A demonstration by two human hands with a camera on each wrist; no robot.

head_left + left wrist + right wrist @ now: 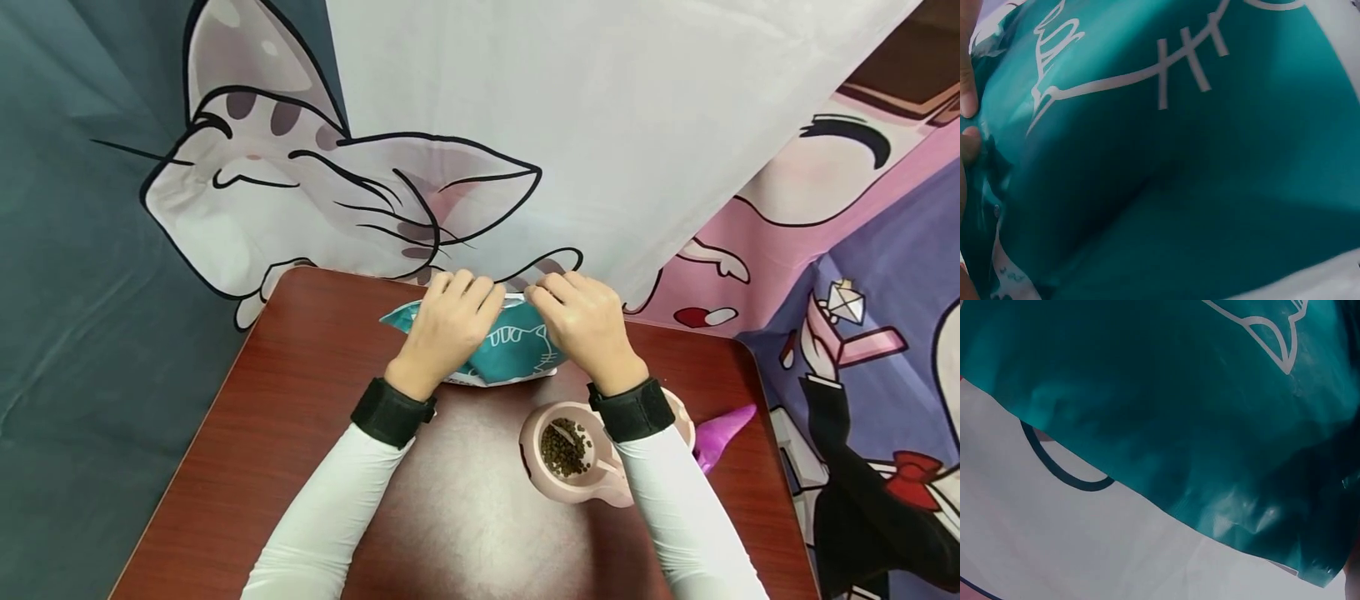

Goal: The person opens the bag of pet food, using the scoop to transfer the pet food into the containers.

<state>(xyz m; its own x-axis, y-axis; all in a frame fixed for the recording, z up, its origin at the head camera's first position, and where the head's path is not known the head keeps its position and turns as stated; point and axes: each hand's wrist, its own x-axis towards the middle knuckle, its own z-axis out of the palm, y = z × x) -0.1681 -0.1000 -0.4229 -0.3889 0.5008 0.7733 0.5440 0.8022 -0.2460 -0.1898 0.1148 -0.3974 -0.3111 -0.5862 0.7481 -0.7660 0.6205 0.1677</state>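
A teal bag (513, 354) with a white line-drawn cat stands near the far edge of the table. My left hand (456, 325) pinches its upper edge on the left, and my right hand (581, 321) grips the same edge on the right. In the left wrist view the bag (1210, 150) fills most of the picture, with fingertips (967, 103) pressing on it at the left border. The right wrist view shows the bag's (1147, 437) creased teal side; of the right hand only a sliver appears at the lower right border.
Right of centre on the brown table (300, 400) sits a pink bowl (531, 458) with a handle, holding small brown pellets (562, 446). Another pale pink container (681, 417) is partly hidden by the right wrist. A purple pointed object (723, 433) lies beyond it.
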